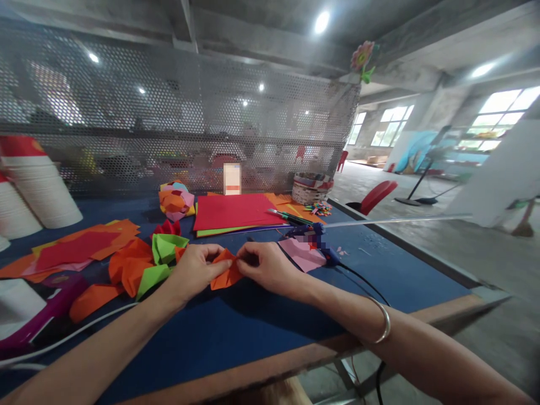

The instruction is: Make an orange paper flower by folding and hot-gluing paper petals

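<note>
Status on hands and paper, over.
Left hand and right hand both pinch the folded orange paper. Glue gun just behind right hand, green folded pieces beside left.

Perforated metal screen (177, 124), bright windows (502, 115), concrete floor (455, 247).

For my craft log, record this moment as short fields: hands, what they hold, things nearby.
hands: left hand and right hand both pinch the orange folded paper, one at each side
wrist: bracelet on the right arm
surface: blue table
near right hand: pink paper, glue gun
near left hand: green folded pieces
farther back: red sheets, basket
</note>
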The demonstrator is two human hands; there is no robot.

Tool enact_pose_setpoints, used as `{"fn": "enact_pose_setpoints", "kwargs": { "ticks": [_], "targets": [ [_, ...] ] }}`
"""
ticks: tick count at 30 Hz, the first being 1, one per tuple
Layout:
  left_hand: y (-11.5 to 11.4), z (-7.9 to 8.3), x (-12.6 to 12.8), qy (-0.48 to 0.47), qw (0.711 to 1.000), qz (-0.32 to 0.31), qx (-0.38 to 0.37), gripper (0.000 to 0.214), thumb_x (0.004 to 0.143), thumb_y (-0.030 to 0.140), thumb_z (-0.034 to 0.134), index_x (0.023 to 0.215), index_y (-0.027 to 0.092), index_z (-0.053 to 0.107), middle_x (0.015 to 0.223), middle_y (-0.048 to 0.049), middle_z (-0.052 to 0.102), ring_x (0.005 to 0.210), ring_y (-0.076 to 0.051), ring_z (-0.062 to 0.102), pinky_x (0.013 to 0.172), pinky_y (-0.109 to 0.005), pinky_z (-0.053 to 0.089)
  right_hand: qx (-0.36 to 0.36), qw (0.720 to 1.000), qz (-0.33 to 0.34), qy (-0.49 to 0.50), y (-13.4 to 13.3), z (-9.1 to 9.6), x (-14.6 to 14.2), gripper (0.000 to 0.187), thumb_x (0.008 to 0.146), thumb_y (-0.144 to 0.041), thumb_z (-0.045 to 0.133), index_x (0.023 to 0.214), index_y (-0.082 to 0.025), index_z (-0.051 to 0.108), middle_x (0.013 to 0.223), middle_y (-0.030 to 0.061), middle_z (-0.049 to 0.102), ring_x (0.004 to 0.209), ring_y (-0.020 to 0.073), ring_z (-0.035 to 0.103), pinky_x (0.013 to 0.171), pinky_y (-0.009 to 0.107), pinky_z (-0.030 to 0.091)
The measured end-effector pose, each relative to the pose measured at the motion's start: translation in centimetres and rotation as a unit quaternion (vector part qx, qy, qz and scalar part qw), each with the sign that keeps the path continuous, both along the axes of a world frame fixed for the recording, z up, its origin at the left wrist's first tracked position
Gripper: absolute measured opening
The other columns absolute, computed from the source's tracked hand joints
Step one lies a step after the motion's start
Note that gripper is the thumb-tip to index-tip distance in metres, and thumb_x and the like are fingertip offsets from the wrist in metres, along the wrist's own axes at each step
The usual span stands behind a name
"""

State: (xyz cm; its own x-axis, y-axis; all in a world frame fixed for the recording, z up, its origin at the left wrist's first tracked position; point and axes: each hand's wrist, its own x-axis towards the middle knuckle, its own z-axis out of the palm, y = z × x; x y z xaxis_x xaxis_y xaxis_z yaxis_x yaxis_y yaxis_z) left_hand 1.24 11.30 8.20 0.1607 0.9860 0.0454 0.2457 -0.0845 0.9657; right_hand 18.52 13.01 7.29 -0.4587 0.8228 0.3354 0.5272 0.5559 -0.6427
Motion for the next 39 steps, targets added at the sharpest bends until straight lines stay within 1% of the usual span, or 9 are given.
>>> {"fn": "enact_pose_setpoints", "kwargs": {
  "ticks": [4,9,12,21,25,28,30,35,39],
  "targets": [
    [0.5,-0.9,-0.3,0.017,0.999,-0.012,0.04,0.022,0.065,0.037,0.07,0.072,0.016,0.068,0.07,-0.0019,0.071,0.066,-0.018,0.066,0.064,-0.028,0.051,0.027,1.0,-0.012,-0.012,-0.1,0.1,-0.1,0.013,0.078,-0.01,0.057,0.079,-0.014,0.07,0.068,0.0004,0.066,0.059,0.0092,0.052,0.057,0.021,0.035],
    [0.7,-1.5,-0.5,0.183,0.968,0.012,0.172,0.02,0.077,0.034,0.063,0.087,0.019,0.07,0.087,-0.0048,0.074,0.08,-0.021,0.066,0.068,-0.028,0.048,0.062,0.997,-0.019,-0.044,0.2,-0.2,0.1,0.011,0.077,-0.009,0.059,0.08,-0.014,0.069,0.07,0.0018,0.066,0.061,0.0103,0.054,0.058,0.021,0.035],
    [0.4,-1.2,-0.5,0.229,0.947,0.023,0.225,0.018,0.081,0.035,0.059,0.085,0.021,0.07,0.093,-0.0047,0.074,0.085,-0.022,0.066,0.068,-0.028,0.046,0.069,0.996,-0.013,-0.055,0.3,-0.4,0.1,0.012,0.078,-0.01,0.059,0.081,-0.015,0.07,0.072,0.0023,0.067,0.061,0.0107,0.053,0.058,0.021,0.035],
    [-0.4,-0.6,-0.2,0.319,0.908,0.056,0.268,0.015,0.082,0.026,0.051,0.073,0.021,0.061,0.081,-0.0046,0.071,0.078,-0.022,0.063,0.071,-0.032,0.042,0.088,0.994,-0.004,-0.067,-0.3,-0.4,-0.4,0.01,0.08,-0.01,0.06,0.082,-0.015,0.069,0.073,0.0027,0.066,0.061,0.0106,0.051,0.058,0.022,0.034],
    [-0.4,-0.3,-0.3,0.291,0.918,0.097,0.253,0.02,0.084,0.034,0.052,0.077,0.021,0.066,0.073,-0.0019,0.07,0.065,-0.019,0.06,0.065,-0.029,0.041,0.08,0.996,0.012,-0.031,-0.1,0.0,-0.2,0.014,0.09,-0.015,0.053,0.082,-0.016,0.065,0.078,0.0024,0.065,0.068,0.0109,0.053,0.062,0.022,0.035],
    [0.1,-0.1,-0.7,0.241,0.934,0.139,0.223,0.024,0.082,0.04,0.054,0.081,0.02,0.069,0.071,-0.0014,0.071,0.06,-0.018,0.059,0.062,-0.028,0.041,0.048,0.999,0.001,-0.009,-0.1,0.3,0.0,0.035,0.099,-0.033,0.04,0.075,-0.017,0.059,0.071,0.0002,0.058,0.062,0.0102,0.048,0.058,0.024,0.032],
    [0.4,-0.2,-0.9,0.2,0.944,0.156,0.21,0.025,0.08,0.04,0.056,0.081,0.02,0.07,0.074,-0.0023,0.072,0.064,-0.018,0.062,0.064,-0.028,0.043,0.012,1.0,-0.009,-0.01,-0.1,0.4,0.0,0.041,0.1,-0.041,0.037,0.071,-0.017,0.055,0.066,-0.0012,0.054,0.058,0.0098,0.043,0.055,0.025,0.028],
    [0.9,-0.4,-1.0,0.114,0.961,0.163,0.193,0.02,0.073,0.038,0.062,0.077,0.019,0.068,0.077,-0.0028,0.072,0.074,-0.019,0.066,0.071,-0.028,0.048,-0.052,0.998,0.01,-0.026,-0.2,0.1,-0.1,0.031,0.088,-0.039,0.057,0.065,-0.018,0.052,0.059,-0.0033,0.05,0.053,0.0087,0.04,0.051,0.025,0.025],
    [0.9,-0.6,-0.7,0.082,0.972,0.137,0.173,0.019,0.07,0.036,0.063,0.076,0.018,0.065,0.075,-0.0026,0.07,0.071,-0.019,0.065,0.07,-0.029,0.05,-0.024,0.999,-0.027,-0.011,0.2,-0.2,0.1,0.017,0.084,-0.022,0.056,0.068,-0.017,0.057,0.06,-0.0025,0.054,0.054,0.0089,0.043,0.052,0.023,0.027]
  ]
}}
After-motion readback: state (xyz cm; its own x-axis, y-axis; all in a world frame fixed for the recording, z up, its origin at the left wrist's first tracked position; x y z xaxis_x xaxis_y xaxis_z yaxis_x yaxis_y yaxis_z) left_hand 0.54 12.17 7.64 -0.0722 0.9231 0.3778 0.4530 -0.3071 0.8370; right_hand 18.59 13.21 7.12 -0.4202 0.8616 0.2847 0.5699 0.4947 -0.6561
